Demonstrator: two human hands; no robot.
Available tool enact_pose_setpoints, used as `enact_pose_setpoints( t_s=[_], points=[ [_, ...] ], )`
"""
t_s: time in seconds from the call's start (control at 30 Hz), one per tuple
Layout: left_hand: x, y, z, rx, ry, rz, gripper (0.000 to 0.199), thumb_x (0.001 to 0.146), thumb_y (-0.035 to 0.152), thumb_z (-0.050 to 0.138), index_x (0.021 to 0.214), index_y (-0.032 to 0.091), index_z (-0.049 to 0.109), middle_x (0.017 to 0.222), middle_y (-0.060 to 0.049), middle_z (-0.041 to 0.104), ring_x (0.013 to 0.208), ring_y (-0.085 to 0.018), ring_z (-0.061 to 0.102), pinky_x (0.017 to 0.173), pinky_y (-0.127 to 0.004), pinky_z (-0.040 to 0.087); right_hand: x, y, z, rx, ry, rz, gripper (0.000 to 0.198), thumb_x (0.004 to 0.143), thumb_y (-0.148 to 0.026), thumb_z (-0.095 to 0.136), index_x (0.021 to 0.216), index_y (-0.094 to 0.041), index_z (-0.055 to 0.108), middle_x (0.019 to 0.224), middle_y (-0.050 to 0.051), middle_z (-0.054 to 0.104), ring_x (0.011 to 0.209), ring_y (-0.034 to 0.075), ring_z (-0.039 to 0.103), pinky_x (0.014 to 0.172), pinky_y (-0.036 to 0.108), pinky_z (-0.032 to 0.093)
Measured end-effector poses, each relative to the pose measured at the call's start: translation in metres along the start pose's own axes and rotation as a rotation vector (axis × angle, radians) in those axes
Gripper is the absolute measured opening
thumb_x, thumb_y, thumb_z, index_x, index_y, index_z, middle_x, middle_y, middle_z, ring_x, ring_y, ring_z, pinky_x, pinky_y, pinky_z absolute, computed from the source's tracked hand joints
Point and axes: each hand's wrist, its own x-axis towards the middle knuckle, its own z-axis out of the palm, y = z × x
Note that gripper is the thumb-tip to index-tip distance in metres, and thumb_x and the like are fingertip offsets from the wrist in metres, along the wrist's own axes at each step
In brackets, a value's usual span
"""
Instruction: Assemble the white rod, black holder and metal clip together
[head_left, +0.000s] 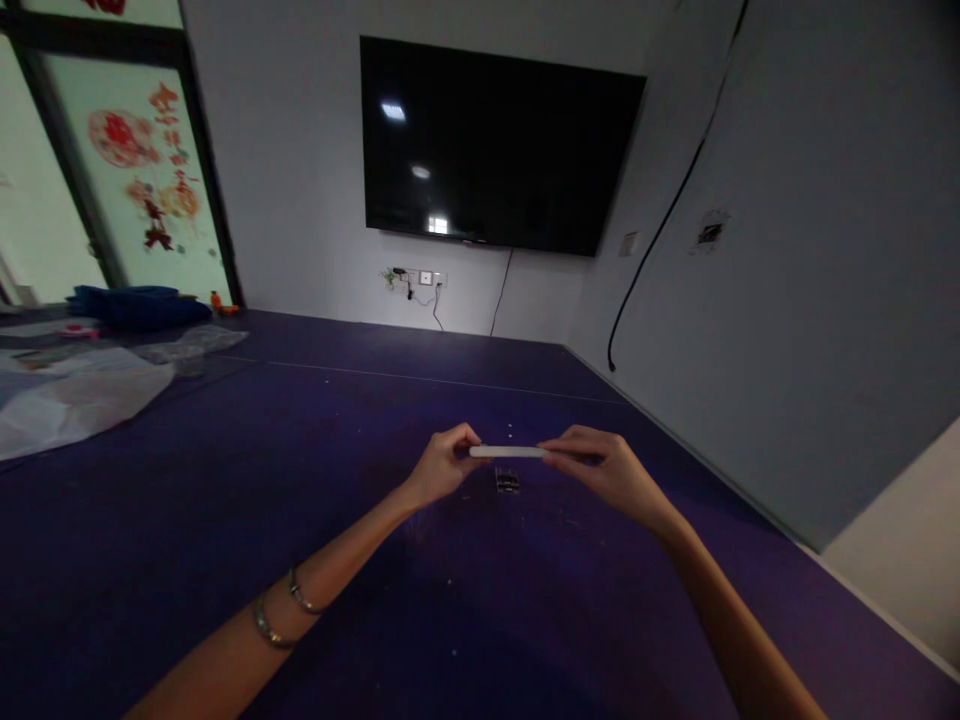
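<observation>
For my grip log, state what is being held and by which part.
A thin white piece, held by its two ends: the left hand pinches one end, the right hand the other.

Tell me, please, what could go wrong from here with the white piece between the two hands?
The thin white piece might slip, since the left hand and right hand pinch it near its ends. If dropped, it could hit the small dark item, seen just below it on the purple surface.

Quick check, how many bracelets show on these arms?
2: one bracelet nearer the left hand, another bracelet farther up that forearm. More could be hidden beyond the picture's edge.
</observation>
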Motion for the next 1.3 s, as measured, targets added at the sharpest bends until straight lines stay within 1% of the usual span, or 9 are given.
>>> enact_pose_setpoints(
  t_s=[0.13,0.33,0.5,0.67,0.83,1.0,1.17,1.3],
  points=[
    [-0.001,0.002,-0.001,-0.009,-0.015,0.021,0.017,0.072,0.026,0.066,0.071,0.015,0.053,0.072,-0.002,0.063,0.070,-0.013,0.059,0.069,-0.028,0.047,0.000,0.001,-0.001,-0.028,0.054,0.017,0.026,0.080,-0.041,0.056,0.092,-0.024,0.072,0.078,0.005,0.066,0.065,0.014,0.055,0.056,0.027,0.040],
    [0.000,0.004,-0.001,0.022,-0.004,0.023,0.017,0.072,0.028,0.067,0.073,0.015,0.056,0.071,-0.001,0.063,0.066,-0.012,0.058,0.065,-0.026,0.046,0.000,0.000,-0.001,-0.003,-0.027,0.009,0.027,0.080,-0.043,0.056,0.093,-0.025,0.071,0.081,0.004,0.066,0.067,0.015,0.057,0.055,0.026,0.040],
    [0.000,0.006,-0.003,-0.014,-0.027,0.020,0.019,0.073,0.029,0.067,0.071,0.015,0.053,0.076,-0.003,0.065,0.074,-0.015,0.061,0.071,-0.028,0.047,0.001,0.004,-0.002,-0.032,0.056,0.035,0.029,0.080,-0.044,0.055,0.092,-0.024,0.072,0.080,0.005,0.067,0.066,0.015,0.056,0.056,0.027,0.041],
    [-0.001,0.008,-0.003,0.026,-0.031,0.023,0.015,0.072,0.026,0.067,0.073,0.015,0.057,0.070,-0.001,0.063,0.067,-0.012,0.058,0.065,-0.025,0.046,0.000,0.001,-0.002,0.016,-0.030,0.022,0.028,0.080,-0.044,0.056,0.092,-0.024,0.072,0.081,0.004,0.067,0.068,0.015,0.057,0.055,0.026,0.041],
    [-0.001,0.010,-0.001,-0.028,-0.039,0.005,0.016,0.072,0.024,0.067,0.071,0.015,0.053,0.077,-0.003,0.066,0.074,-0.015,0.061,0.071,-0.028,0.048,0.001,0.003,-0.004,0.030,0.029,0.054,0.026,0.080,-0.040,0.057,0.091,-0.023,0.072,0.079,0.005,0.065,0.067,0.015,0.057,0.057,0.026,0.041],
    [-0.001,0.012,-0.002,0.012,-0.027,0.016,0.013,0.073,0.025,0.066,0.074,0.015,0.058,0.072,-0.002,0.064,0.070,-0.013,0.059,0.067,-0.026,0.047,0.000,0.002,-0.006,0.084,-0.061,0.027,0.026,0.079,-0.041,0.057,0.090,-0.023,0.072,0.080,0.004,0.066,0.070,0.015,0.058,0.057,0.025,0.043],
    [-0.001,0.012,-0.002,-0.004,-0.022,-0.002,0.014,0.072,0.024,0.066,0.070,0.015,0.055,0.072,-0.002,0.064,0.069,-0.013,0.059,0.068,-0.027,0.046,0.000,0.005,-0.007,0.055,0.006,0.047,0.028,0.079,-0.043,0.056,0.091,-0.023,0.072,0.079,0.005,0.066,0.068,0.015,0.058,0.057,0.026,0.042],
    [-0.001,0.012,-0.002,-0.008,-0.029,0.003,0.012,0.072,0.023,0.067,0.074,0.015,0.058,0.074,-0.002,0.064,0.070,-0.014,0.059,0.066,-0.025,0.046,0.000,0.005,-0.007,0.079,-0.074,0.032,0.027,0.078,-0.043,0.058,0.091,-0.023,0.072,0.080,0.005,0.066,0.067,0.015,0.057,0.054,0.025,0.041]
  ],
)
